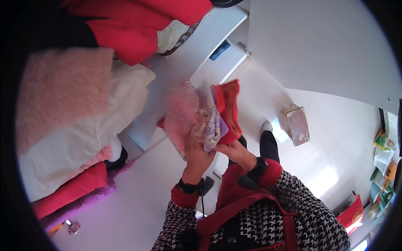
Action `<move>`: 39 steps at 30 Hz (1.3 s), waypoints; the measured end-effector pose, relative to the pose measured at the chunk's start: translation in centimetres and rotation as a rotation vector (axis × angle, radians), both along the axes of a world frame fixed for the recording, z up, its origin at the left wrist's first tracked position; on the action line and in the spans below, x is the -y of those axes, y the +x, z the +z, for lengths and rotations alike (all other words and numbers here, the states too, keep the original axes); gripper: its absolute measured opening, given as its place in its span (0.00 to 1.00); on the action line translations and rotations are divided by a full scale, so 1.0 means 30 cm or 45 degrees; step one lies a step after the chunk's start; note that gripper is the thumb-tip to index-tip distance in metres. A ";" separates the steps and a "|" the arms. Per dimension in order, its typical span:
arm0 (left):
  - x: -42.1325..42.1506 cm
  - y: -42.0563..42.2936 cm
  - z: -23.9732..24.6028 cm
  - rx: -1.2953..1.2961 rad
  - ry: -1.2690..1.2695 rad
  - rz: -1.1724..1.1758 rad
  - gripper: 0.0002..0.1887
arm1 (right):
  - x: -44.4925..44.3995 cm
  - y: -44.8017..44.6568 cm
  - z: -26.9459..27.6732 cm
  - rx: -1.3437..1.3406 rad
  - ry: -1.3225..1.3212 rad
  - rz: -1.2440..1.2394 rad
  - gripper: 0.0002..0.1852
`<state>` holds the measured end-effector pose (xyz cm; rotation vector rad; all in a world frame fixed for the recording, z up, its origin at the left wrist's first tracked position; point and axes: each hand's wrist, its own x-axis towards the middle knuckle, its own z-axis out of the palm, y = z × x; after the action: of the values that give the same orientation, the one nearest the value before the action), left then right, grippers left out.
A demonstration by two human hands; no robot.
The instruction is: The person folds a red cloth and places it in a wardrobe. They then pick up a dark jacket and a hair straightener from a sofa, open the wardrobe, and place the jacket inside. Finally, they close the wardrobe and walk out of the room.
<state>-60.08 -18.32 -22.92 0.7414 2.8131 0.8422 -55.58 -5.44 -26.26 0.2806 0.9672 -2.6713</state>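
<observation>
Both my hands meet at the middle of the view, around a bundle of crumpled fabric. My left hand [196, 153] grips it from below, by a pink cloth [182, 109] blurred by motion and a white cloth with a purple pattern [212, 131]. On the bundle's right side, my right hand [234, 152] holds a folded red cloth [230, 109] with a brownish band, its fingers partly hidden under the fabric. A bit of purple cloth [223, 128] shows between the two. Black straps with small dark devices circle both wrists.
Garments hang at the left inside a white cabinet: a fluffy pink one [66, 97], a white one [125, 94], red ones [132, 37]. Beyond my hands is a low shelf [220, 66] with a dark blue item. A worn stool [298, 125] stands on the tiled floor; a white door [320, 47] spreads at upper right.
</observation>
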 end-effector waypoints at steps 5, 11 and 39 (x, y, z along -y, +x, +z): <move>-0.055 0.059 -0.047 0.319 0.035 -0.046 0.23 | -0.093 0.183 -0.037 0.262 -0.003 0.131 0.23; -0.086 0.143 -0.275 0.712 0.111 -0.138 0.21 | -0.132 0.360 -0.272 0.300 0.071 -0.065 0.11; -0.103 0.321 -0.484 0.380 0.217 -1.110 0.14 | -0.350 0.658 -0.584 1.042 0.042 0.160 0.19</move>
<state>-50.46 -15.22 -37.43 1.5344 1.8604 0.8990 -35.86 5.08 -43.79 1.1549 0.7128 -2.0905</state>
